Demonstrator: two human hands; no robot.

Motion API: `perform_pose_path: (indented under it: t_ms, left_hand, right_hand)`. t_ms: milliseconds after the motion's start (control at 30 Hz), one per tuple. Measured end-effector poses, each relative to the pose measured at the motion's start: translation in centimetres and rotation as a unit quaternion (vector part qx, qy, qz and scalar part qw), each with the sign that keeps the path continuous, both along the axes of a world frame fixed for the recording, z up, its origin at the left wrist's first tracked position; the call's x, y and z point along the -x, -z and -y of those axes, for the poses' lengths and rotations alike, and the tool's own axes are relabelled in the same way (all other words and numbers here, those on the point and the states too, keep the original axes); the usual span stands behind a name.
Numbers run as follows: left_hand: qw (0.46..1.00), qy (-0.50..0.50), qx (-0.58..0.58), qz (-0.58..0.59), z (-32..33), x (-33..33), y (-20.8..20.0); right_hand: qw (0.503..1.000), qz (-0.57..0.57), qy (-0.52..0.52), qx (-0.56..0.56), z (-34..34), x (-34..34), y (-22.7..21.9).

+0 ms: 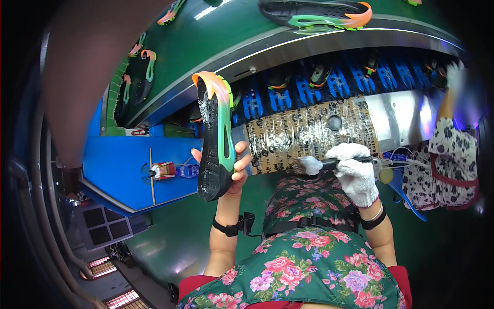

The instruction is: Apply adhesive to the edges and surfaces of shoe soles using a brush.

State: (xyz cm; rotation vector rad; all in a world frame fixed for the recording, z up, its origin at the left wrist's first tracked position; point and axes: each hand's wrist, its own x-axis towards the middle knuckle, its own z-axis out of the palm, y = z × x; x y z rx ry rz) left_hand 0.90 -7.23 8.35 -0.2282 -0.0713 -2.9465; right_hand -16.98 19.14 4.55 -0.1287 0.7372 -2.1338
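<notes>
My left hand (240, 167) is bare and grips a shoe sole (210, 159) by its lower half, holding it upright. The sole's inner face is black and looks wet, and its side wall runs from green to orange at the top. In a white knitted glove, my right hand (355, 177) is closed round the dark handle of a brush (311, 166). White stuff coats the bristles, which point left toward the sole. The brush and the sole are apart. Behind both hands lies a bench top (288, 136) covered in taped cardboard.
Several soles lie on the green conveyor belt (206, 38), one large sole (319, 14) at the far side. Blue racks (339, 85) with soles or shoes line the belt's near side. A blue table (116, 170) holds a bottle (188, 171). At right is a co-worker's gloved hand (455, 74).
</notes>
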Motion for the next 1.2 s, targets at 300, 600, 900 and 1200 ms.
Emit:
perform_pose_path:
  t_ms: [300,600,900,1200]
  left_hand:
    - [0.991,-0.011,0.126,-0.041,5.7,0.7,-3.2]
    - [0.956,-0.241,-0.051,0.159,19.5,8.2,-6.8]
    - [0.602,-0.402,0.554,0.411,18.1,6.3,-8.9]
    - [-0.232,-0.345,0.88,0.228,28.7,19.9,-11.7]
  right_hand:
    - [0.996,0.062,0.065,-0.022,-0.7,-0.3,4.2]
    - [0.994,-0.022,0.065,-0.089,1.5,-1.1,4.5]
    - [0.992,0.015,0.074,-0.105,1.1,-1.0,5.8]
    - [0.99,0.022,0.101,-0.094,1.5,-1.4,6.9]
